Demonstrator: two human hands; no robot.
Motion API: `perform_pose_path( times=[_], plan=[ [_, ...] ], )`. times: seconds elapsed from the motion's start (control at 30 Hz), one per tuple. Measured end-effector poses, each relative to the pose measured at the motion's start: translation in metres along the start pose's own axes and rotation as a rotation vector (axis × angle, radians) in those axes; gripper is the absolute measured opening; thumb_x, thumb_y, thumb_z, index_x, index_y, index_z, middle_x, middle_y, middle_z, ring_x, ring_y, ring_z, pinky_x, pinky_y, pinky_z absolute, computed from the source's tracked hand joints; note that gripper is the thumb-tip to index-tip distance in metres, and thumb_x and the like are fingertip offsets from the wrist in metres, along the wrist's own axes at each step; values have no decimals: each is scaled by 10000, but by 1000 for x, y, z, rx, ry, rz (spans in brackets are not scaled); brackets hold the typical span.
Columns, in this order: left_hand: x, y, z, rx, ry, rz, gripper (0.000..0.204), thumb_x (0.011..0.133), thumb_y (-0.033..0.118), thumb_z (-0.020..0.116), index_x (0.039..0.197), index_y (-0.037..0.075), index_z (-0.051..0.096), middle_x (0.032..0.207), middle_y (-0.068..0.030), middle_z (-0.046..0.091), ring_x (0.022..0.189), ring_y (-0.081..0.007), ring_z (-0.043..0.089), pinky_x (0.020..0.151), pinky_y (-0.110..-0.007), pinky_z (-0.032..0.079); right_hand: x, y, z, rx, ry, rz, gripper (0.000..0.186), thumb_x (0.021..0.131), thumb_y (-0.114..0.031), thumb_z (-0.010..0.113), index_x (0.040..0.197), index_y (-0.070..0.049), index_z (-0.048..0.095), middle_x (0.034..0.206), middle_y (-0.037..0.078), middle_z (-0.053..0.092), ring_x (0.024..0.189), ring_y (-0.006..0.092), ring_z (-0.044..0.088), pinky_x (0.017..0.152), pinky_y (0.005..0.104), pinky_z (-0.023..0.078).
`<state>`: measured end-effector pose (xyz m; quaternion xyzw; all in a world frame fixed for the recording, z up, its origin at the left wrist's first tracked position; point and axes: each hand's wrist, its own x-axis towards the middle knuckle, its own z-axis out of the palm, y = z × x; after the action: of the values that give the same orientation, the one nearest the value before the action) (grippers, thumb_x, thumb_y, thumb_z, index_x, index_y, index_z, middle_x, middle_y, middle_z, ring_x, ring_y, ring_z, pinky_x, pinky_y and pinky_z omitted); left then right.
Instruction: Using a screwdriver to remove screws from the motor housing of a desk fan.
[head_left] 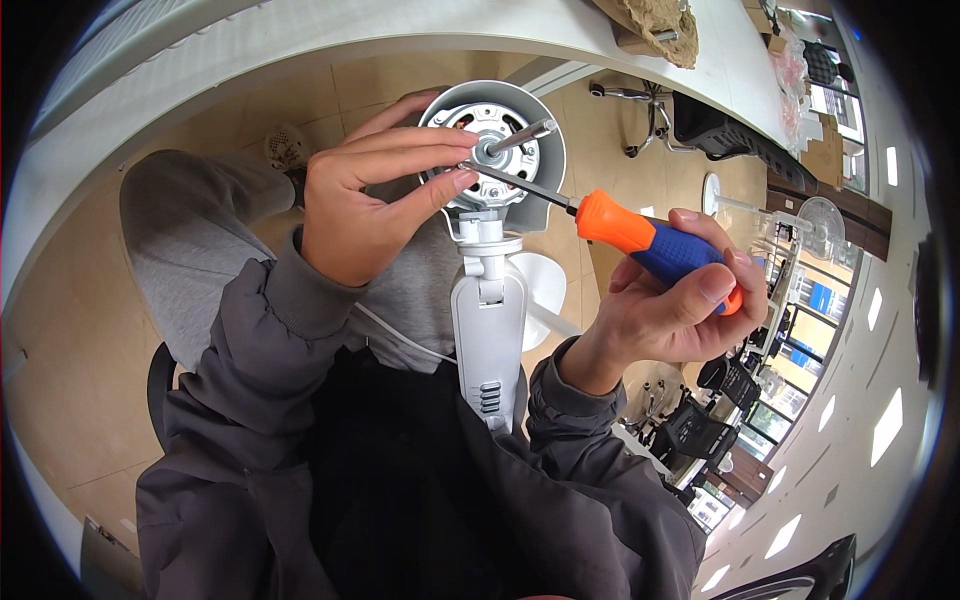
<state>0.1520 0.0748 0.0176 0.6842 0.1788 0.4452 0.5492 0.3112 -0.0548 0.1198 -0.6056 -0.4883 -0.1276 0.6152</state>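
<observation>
Fan motor (492,150) sits up in front of the person, bare metal in its white housing, atop the white stand (488,335) that rests against the dark jacket. Left hand (370,205) grips the motor's face, fingers curled over its rim. Right hand (680,300) is wrapped tight around the orange-and-blue screwdriver (645,245), whose tip seems to meet a screw just beside the steel shaft (520,135).

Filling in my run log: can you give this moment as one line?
left hand: steadies fan motor | right hand: holds screwdriver, tip at motor face | fan stand: upright in lap
</observation>
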Motion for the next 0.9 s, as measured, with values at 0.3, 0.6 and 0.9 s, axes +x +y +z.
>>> perform_pose_path(
  times=[0.3,0.6,0.9],
  plan=[
    [0,0,1,10,39,22,183,831,5,816,1012,33,828,1086,-95,803,1208,-336,683,1070,-443,518,6,-2,3,-8,-16,-10,366,1038,-347,662,1190,-72,473,871,227,720,387,98,516,347,182,405],
    [0,-1,1,0,43,34,166,815,7,833,980,5,821,1051,-117,806,1173,-337,701,1089,-467,511,21,-7,1,27,-201,-117,405,1044,-395,643,1184,-50,484,928,248,718,546,166,626,414,196,466],
    [-1,-3,1,-37,16,13,172,833,-4,819,1000,35,832,1072,-98,803,1207,-322,682,1114,-483,478,58,-14,7,-27,-523,-201,364,1086,-324,524,1266,-8,501,993,297,695,640,188,650,484,220,494]
  ],
)
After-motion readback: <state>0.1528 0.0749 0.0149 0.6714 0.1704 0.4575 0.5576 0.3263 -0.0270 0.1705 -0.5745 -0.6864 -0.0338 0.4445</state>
